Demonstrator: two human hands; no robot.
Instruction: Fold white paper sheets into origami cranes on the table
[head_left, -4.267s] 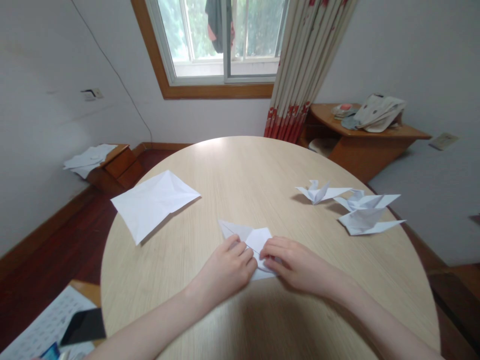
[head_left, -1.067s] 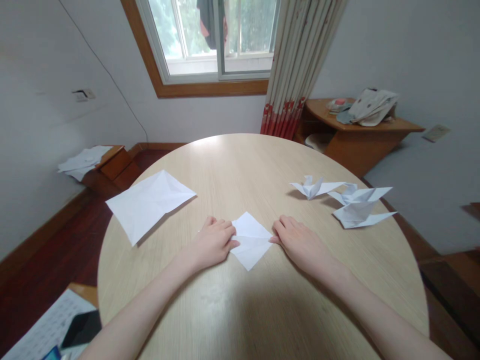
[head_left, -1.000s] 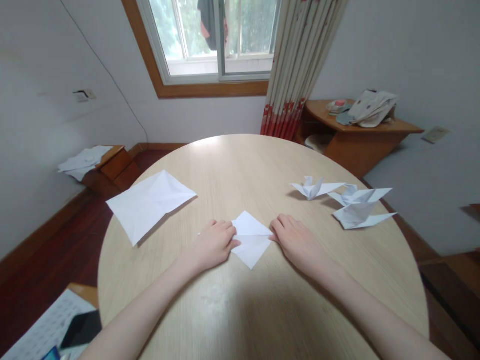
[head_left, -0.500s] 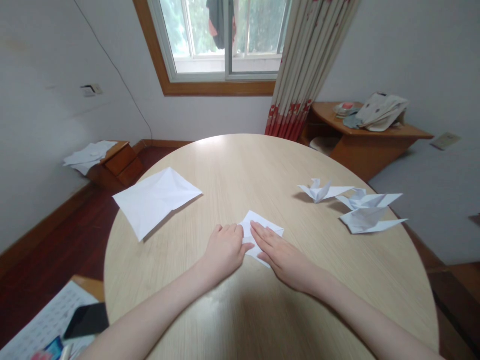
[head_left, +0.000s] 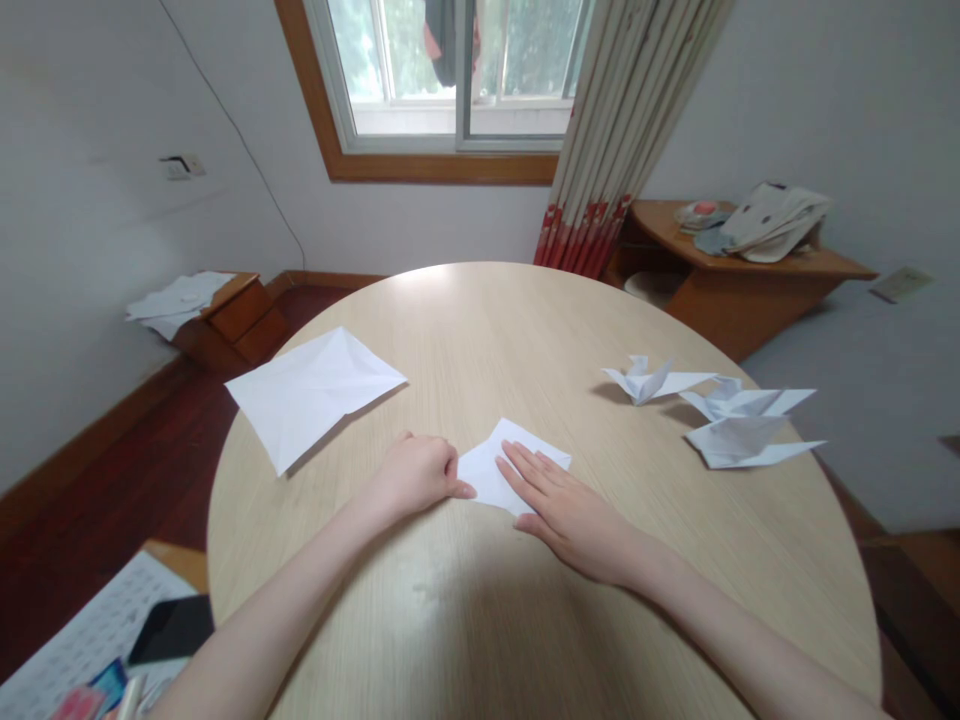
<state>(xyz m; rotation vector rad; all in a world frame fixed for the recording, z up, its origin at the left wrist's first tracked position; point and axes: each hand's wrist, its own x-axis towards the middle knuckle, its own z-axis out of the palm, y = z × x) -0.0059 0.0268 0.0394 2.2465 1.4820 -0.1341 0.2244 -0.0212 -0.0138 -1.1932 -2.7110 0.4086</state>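
A small folded sheet of white paper lies on the round wooden table, in front of me. My left hand is closed at its left corner, with thumb and curled fingers pinching the edge. Flat on the right part of the paper rests my right hand, its fingers stretched out and covering some of it. To the left lies a larger creased white sheet. Several folded paper birds stand together on the right side of the table.
A black phone and printed paper lie at the lower left, below the tabletop. A small cabinet with papers stands at the far left. Beside the curtain, a wooden desk holds a cloth bag.
My left hand has moved left, drawing the paper's left corner outward so more of it shows. The right hand stays flat on the paper. The view has shifted slightly.
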